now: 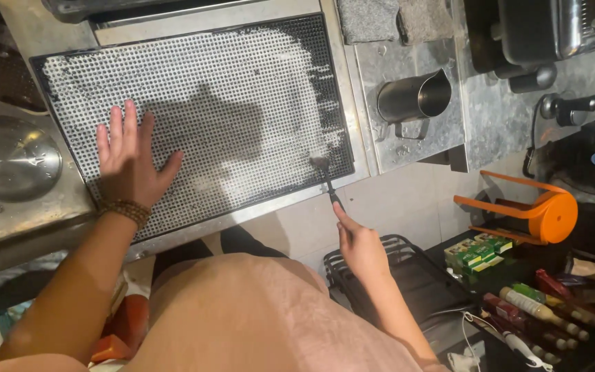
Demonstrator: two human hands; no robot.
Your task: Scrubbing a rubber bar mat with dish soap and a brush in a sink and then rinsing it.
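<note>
At the far left a round steel lid [9, 157] lies on the wet metal table [29, 207], just beside the black studded rubber mat [256, 83]. The left hand [131, 160] lies flat on the mat's near left part, fingers spread and palm down, gripping nothing; a beaded bracelet [125, 210] circles its wrist. White foam covers the mat's left edge, its top and most of its right half, while the middle around the hand shows dark and bare.

At the mat's near right corner a small brush [325, 172] rests its head on the foamy studs. The right hand [359, 244] is closed around the end of the brush's dark handle, off the front edge of the table.

Just right of the mat a steel pitcher [414, 98] lies on its side on the table, spout away from the mat, with two grey cloths [395, 19] behind it. Farther right a black-handled tamper [569, 107] sits near dark machine parts. Below, an orange holder [549, 213] stands above a low shelf of small green boxes [480, 249] and bottles [538, 310], beside a dark wire rack [408, 275] under the right forearm.
</note>
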